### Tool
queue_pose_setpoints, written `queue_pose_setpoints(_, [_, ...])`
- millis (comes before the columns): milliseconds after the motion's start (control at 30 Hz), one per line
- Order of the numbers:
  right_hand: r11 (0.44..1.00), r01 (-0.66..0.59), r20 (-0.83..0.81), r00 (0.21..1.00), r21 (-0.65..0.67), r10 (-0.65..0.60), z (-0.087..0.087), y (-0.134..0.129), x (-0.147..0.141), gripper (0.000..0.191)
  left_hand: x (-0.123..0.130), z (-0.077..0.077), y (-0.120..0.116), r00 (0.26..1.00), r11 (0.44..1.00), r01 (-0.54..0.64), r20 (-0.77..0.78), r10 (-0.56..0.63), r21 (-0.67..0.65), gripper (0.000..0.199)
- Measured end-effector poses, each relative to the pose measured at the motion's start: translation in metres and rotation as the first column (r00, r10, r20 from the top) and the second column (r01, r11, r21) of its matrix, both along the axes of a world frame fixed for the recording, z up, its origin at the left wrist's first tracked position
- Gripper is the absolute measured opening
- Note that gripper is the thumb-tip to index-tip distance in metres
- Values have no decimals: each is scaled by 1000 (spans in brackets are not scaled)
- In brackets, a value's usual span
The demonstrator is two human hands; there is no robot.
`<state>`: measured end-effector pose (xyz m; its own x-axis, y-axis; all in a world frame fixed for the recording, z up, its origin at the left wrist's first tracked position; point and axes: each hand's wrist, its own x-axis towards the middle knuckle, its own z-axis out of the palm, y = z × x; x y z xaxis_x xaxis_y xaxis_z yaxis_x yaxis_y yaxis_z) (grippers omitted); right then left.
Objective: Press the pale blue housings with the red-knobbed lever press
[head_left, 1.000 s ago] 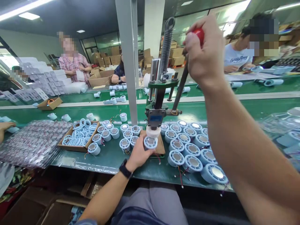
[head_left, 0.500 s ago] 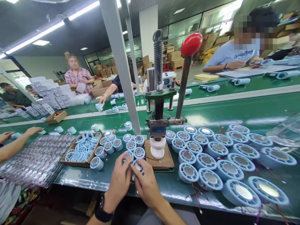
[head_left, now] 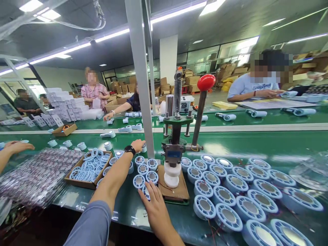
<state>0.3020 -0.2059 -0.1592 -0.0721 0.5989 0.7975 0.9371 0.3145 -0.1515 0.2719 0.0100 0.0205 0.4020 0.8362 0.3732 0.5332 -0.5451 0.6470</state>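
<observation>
My left hand (head_left: pixel 138 146), with a black watch on its wrist, stretches across the bench to a light-blue round housing (head_left: pixel 144 148) beside the grey post. Its fingers are closed around that part, which they partly hide. Close in front of me, my right hand (head_left: pixel 155 203) has thumb and fingers around another light-blue round housing (head_left: pixel 146 193) with a slotted ring. That housing stands at the near end of a small group of similar housings (head_left: pixel 139 181). Just right of this group is a green hand press (head_left: pixel 175 153) with a white round die (head_left: pixel 171 181) on its base.
Many wired housings (head_left: pixel 227 194) cover the right side. An open carton of light-blue rings (head_left: pixel 93 165) and plastic-wrapped parts (head_left: pixel 41 171) lie left. The press lever with its red knob (head_left: pixel 206 82) and a grey post (head_left: pixel 140 68) rise ahead. Co-workers sit across the line.
My left hand has left the near housing and reached forward to one by the post. My right hand stays at the near housing. The view has tilted up.
</observation>
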Motion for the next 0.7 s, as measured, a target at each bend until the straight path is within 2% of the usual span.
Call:
queue_pose_setpoints(133, [1000, 0, -16, 1000, -22, -1, -1, 1, -1, 57, -37, 9, -18, 948, 991, -121, -289, 133, 57, 24])
queue_pose_setpoints(267, [998, 29, 7, 1000, -56, -29, 4, 2, -2, 59, -100, 12, -73, 834, 980, -186, -518, 192, 64, 21])
queue_pose_setpoints(367, [996, 38, 10, 999, -76, -37, 17, -2, -2, 53, -133, -6, -127, 741, 978, -209, -653, 158, -1, 24])
queue_pose_setpoints(467, [997, -9, -45, 999, -74, 5, 32, -11, -10, 46, -143, -39, -170, 682, 966, -247, -722, 119, -74, 29])
queue_pose_setpoints(533, [994, -90, -81, 993, -66, 85, 38, -17, -21, 46, -145, -58, -185, 697, 960, -242, -713, 70, -142, 38])
queue_pose_setpoints(600, [984, -159, -99, 984, -80, 151, 37, -19, -35, 47, -152, -66, -186, 759, 959, -174, -650, -15, -225, 55])
queue_pose_setpoints(667, [978, -183, -104, 980, -102, 172, 32, -17, -50, 46, -169, -60, -173, 831, 960, -126, -556, -36, -251, 61])
queue_pose_setpoints(700, [976, -188, -105, 979, -112, 176, 29, -14, -55, 45, -181, -53, -161, 862, 964, -157, -506, 28, -214, 55])
